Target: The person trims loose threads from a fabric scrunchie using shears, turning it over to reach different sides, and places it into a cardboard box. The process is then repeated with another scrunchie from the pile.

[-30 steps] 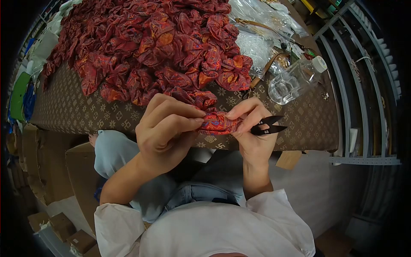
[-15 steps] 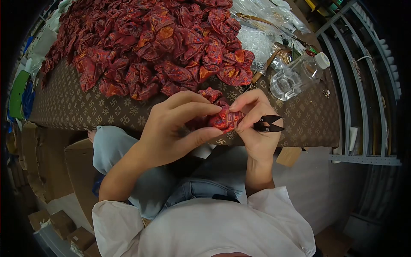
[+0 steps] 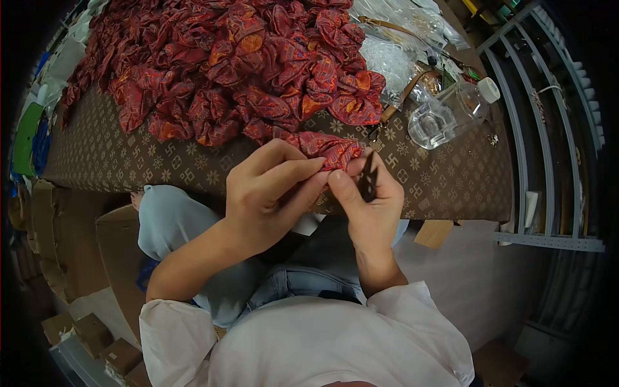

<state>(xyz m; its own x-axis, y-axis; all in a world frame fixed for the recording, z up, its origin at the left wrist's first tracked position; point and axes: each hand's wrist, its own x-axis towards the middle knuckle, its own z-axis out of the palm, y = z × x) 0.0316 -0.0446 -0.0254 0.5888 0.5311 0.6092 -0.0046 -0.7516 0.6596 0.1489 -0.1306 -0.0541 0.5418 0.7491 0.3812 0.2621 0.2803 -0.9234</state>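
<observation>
A gathered red patterned fabric piece that looks like a scrunchie (image 3: 338, 152) is stretched between my two hands, just above the table's near edge. My left hand (image 3: 271, 190) is closed, pinching it from the left with thumb and fingertips. On the other side my right hand (image 3: 373, 222) pinches its right end, thumb forward. Black thread snips (image 3: 368, 182) are tucked in the right hand, their blades pointing up and away from me. The fingers partly hide the fabric's lower edge. Just beyond lies a big pile of similar red scrunchies (image 3: 245, 71).
The table (image 3: 180, 164) has a brown patterned cover. A clear plastic bottle (image 3: 445, 119) lies at the right, beside clear plastic bags (image 3: 387, 64) and a brown strap (image 3: 412, 87). A grey metal rack (image 3: 545, 135) stands on the right. Cardboard boxes (image 3: 93, 335) sit at lower left.
My right hand has turned, so the snips point up instead of right. Its thumb now lies forward against the fabric. The scrunchie has been drawn out longer and shifted slightly up.
</observation>
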